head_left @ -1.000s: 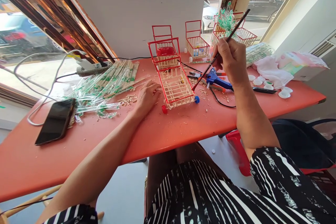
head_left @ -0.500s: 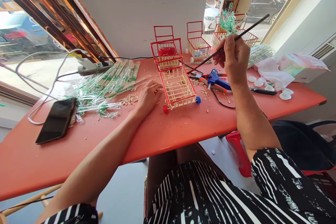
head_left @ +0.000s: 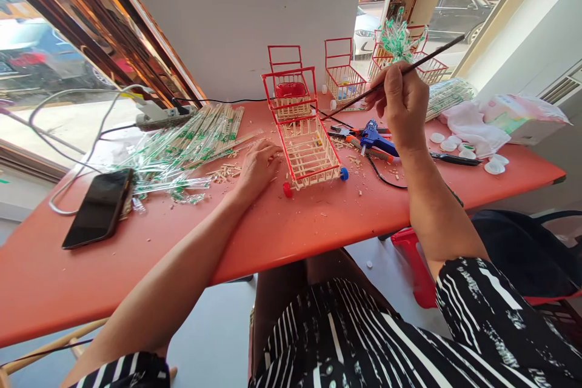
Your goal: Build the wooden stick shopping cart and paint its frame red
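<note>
Painting step judged in hand: the miniature shopping cart (head_left: 309, 148) stands mid-bench, steadied at its left side by the left hand (head_left: 257, 167), whose grip is loose, fingers curled against the frame, nothing enclosed. A paintbrush (head_left: 394, 77) is pinched in the closed grip of the right hand (head_left: 402, 108), tip held up over the cart's rear. Next move is judged to need the tip lowered onto an unpainted bar. Counted: four carts, one blue glue gun (head_left: 376, 138), one phone (head_left: 98, 207), roughly seven white caps (head_left: 493, 165) on the orange bench (head_left: 318, 224).
</note>
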`<state>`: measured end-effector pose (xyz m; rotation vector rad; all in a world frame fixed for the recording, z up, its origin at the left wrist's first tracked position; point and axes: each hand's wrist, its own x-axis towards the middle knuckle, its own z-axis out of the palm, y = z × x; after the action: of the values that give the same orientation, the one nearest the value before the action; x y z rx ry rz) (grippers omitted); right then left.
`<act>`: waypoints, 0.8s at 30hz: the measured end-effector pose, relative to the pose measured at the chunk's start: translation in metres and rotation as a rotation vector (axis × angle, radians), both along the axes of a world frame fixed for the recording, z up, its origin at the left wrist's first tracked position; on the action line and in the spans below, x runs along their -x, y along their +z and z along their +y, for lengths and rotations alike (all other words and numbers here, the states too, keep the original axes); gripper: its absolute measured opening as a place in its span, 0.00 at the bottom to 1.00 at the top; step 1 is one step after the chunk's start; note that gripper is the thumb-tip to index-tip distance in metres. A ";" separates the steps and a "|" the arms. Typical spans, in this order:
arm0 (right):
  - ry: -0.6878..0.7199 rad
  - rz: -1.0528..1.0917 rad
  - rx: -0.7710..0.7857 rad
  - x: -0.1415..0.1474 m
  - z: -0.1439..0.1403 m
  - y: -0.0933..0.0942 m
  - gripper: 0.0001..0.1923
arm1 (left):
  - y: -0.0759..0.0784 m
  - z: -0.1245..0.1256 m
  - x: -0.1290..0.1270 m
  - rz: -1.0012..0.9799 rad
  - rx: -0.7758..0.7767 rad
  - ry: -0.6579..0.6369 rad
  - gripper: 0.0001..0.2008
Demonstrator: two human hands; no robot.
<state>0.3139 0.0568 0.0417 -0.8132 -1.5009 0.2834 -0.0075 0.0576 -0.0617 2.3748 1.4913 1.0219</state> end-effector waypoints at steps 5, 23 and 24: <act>0.023 -0.012 -0.022 0.004 -0.001 0.000 0.30 | 0.002 -0.002 -0.001 -0.004 0.008 0.001 0.13; 0.056 0.003 -0.037 0.006 -0.005 -0.001 0.26 | 0.001 -0.002 -0.003 -0.014 0.003 0.005 0.13; 0.065 -0.003 -0.031 0.006 -0.005 -0.001 0.26 | 0.001 -0.002 -0.003 -0.016 0.004 0.008 0.13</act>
<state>0.3080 0.0520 0.0407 -0.7417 -1.5330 0.3071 -0.0046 0.0558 -0.0605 2.3545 1.4973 1.0364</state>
